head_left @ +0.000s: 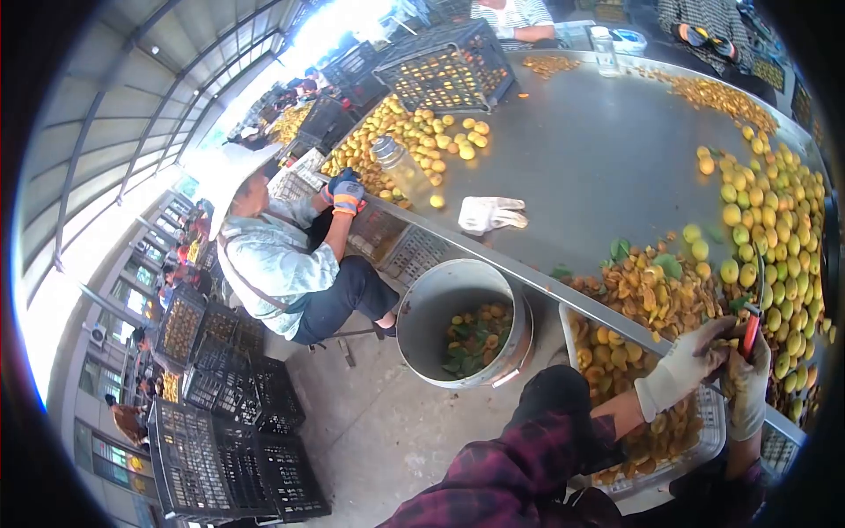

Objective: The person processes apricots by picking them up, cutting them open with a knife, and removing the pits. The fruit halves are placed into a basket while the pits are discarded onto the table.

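Note:
My left hand [689, 363], in a pale work glove, reaches over the near table edge. Its fingers are closed, pressed against my right hand; what they hold is mostly hidden, perhaps a piece of fruit. My right hand [747, 387], also gloved, is wrapped round the red handle of a small tool [751, 336] with a thin curved metal blade pointing up. Just beyond both hands lie a heap of cut, brownish-orange fruit halves [647, 286] and a big pile of whole yellow-green apricots [775, 220]. Below my hands, a white basket [709, 431] holds more cut fruit.
A bucket [409, 330] with leaves and scraps stands on the floor at the table. On the metal table [598, 150] lie a white glove [491, 214], a jar [400, 167] and a black crate [449, 69]. A co-worker [277, 255] sits left; stacked crates [220, 458] stand behind.

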{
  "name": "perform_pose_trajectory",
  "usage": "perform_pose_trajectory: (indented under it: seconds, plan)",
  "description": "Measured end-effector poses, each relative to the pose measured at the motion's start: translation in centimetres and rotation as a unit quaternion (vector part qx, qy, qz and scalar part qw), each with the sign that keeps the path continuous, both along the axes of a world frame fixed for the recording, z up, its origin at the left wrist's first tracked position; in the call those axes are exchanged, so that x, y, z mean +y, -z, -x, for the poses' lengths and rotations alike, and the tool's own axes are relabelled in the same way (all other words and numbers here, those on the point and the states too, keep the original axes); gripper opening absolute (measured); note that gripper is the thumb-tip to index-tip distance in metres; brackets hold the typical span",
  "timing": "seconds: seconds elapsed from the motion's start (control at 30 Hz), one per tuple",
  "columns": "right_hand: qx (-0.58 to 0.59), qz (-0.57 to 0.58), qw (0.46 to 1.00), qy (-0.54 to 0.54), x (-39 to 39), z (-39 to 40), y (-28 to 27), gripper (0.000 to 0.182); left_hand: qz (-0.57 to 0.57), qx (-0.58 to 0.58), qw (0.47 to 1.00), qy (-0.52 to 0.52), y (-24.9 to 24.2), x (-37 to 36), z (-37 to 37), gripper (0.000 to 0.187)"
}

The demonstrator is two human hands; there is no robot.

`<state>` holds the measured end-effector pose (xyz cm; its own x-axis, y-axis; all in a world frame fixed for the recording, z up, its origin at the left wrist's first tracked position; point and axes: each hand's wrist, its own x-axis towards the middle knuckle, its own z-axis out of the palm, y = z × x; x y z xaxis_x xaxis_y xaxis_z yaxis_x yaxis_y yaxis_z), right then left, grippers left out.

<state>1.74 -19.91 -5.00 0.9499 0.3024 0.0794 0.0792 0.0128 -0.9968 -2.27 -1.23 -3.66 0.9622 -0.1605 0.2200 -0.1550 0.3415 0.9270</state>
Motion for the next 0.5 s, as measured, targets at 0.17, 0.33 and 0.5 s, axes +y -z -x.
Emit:
perform_pose_trajectory:
  seconds: [0.17,0.33,0.5]
  plan:
    - [-0.049,0.076,0.994,0.062,3.5,1.6,-2.5,0.030,0.068,0.061,0.996,0.027,-0.8,0.5,0.5,0.043]
    - [0.058,-0.105,0.993,-0.004,4.9,1.7,-4.2,0.036,-0.039,0.025,0.998,-0.044,-2.8,1.5,1.3,0.038]
    - [-0.051,-0.028,0.996,0.072,6.4,2.5,-2.8,0.032,0.069,0.094,0.989,-0.087,0.0,-0.1,0.7,0.034]
